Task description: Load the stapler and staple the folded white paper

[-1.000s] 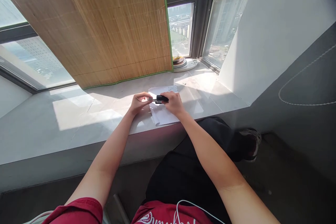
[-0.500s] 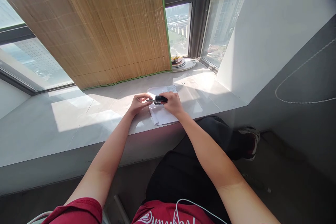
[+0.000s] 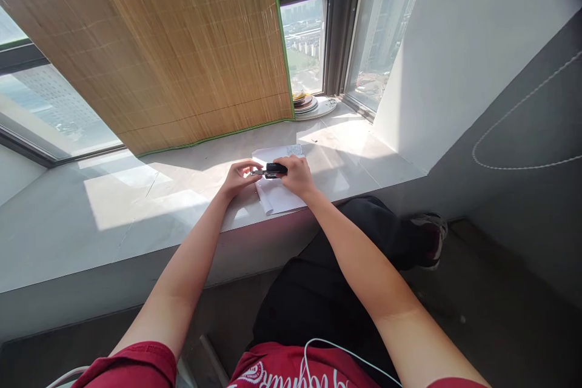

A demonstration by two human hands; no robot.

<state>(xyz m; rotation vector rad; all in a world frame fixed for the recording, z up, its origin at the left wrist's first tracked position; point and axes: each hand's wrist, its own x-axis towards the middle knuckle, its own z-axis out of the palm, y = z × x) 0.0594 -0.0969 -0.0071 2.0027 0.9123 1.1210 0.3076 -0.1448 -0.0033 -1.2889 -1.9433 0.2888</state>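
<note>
Over white sheets of paper on the sill, both hands hold a small black stapler with a metal strip projecting to its left. My right hand is closed round the black body at its right end. The fingers of my left hand pinch the projecting metal end. Whether staples are inside is too small to make out. Printed or written marks cover the far right corner of the paper.
A bamboo blind hangs down to the tiled sill. Stacked plates stand in the window corner. A beaded cord hangs on the right. A white cable crosses the red shirt.
The whole view has shifted slightly. A little more of the stapler's metal strip shows between the hands. Both hands keep their hold.
</note>
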